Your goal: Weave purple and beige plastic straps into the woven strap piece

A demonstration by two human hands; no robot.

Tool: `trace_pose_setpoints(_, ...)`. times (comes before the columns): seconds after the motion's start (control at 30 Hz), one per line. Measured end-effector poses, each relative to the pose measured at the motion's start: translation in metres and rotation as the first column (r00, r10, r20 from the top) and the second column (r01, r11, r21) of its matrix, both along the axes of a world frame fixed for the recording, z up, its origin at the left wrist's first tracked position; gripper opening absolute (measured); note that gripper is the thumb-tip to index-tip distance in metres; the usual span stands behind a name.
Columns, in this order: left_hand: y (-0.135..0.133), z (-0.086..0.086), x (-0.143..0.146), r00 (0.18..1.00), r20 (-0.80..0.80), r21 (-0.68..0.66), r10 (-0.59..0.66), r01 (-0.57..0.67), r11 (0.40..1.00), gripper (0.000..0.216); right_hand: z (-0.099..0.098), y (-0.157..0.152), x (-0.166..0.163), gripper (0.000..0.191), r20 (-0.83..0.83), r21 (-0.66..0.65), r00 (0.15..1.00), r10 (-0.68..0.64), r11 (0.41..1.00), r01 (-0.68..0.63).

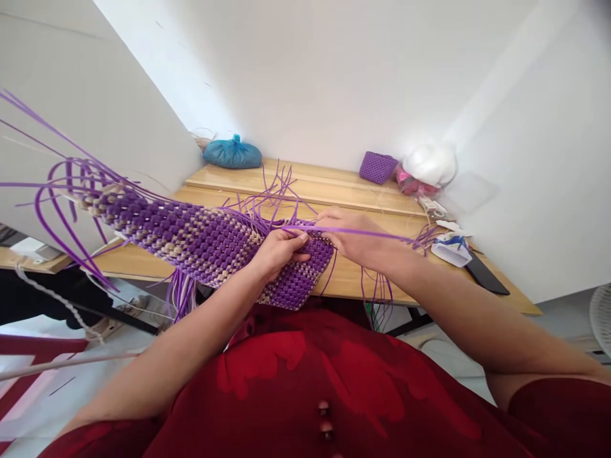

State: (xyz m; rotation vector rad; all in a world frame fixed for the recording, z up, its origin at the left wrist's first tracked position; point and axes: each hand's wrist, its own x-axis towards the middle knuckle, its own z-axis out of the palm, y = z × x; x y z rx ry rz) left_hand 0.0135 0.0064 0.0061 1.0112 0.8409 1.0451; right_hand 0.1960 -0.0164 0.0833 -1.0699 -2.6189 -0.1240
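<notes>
A woven piece (205, 238) in purple and beige strands slants across the table's front edge, with long loose ends at its far left and along its back. My left hand (281, 251) is closed in a pinch at its right part, thumb and forefinger on a purple strand (353, 230). That strand runs rightward from there over the back of my right hand (348, 232). At the weave's right edge the fingers of my right hand are bent and closed against it. Their tips are partly hidden, so what they grip is unclear.
On the wooden table (210, 181) sits a tied blue bag (233, 152) at back left. A small purple woven basket (377, 166) and a white bag (429, 164) stand at back right. A black phone-like slab (487, 275) lies at the right. Loose strands (377, 286) hang over the front edge.
</notes>
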Motion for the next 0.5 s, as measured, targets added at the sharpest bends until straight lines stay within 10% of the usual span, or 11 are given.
trace_pose_setpoints(0.33,-0.004,-0.001,0.009,1.0,-0.022,0.097,0.013,-0.01,0.995,0.041,0.0,0.013,-0.005,0.017,0.102,0.116,0.99,-0.102,0.989,0.09)
trace_pose_setpoints(0.5,-0.005,-0.001,0.008,0.997,-0.068,0.124,-0.037,0.046,0.991,0.037,0.013,-0.009,-0.023,0.019,0.174,0.116,0.916,-0.362,0.931,0.346)
